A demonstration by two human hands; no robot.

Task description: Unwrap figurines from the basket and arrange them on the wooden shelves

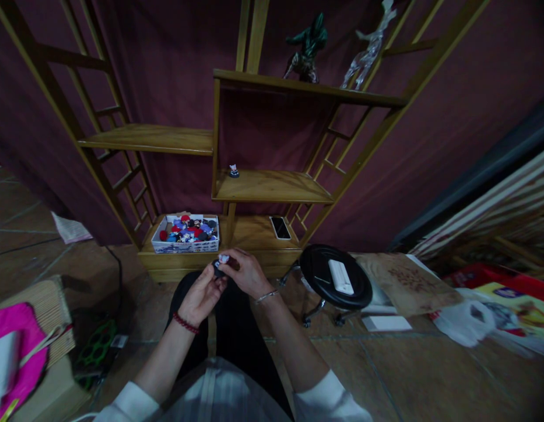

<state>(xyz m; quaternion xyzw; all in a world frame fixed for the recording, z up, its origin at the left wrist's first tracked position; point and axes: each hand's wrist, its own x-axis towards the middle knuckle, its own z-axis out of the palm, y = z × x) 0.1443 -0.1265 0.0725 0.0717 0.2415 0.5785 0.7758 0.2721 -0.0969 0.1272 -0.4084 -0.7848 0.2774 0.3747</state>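
Between my two hands, over my lap, is a small figurine [223, 258] with a pinkish-white top and a dark round base. My left hand [203, 296] grips the dark base from the left, fingers curled. The fingers of my right hand [245, 272] pinch the upper part from the right. A similar small figurine [233, 171] stands upright on the middle shelf [272, 186], close to its left end. On the bottom board, a shallow white box [186, 247] holds several red, blue, purple and dark figurines. Fingertip details are too small to make out.
A phone [280, 228] lies on the cabinet's bottom board. Green and clear statues [309, 47] stand on the top shelf. A black wheeled stool [313, 264] carries a white object [341, 276]. Bags [467, 321] lie at right; a cardboard box [56, 375] with a pink item stands left.
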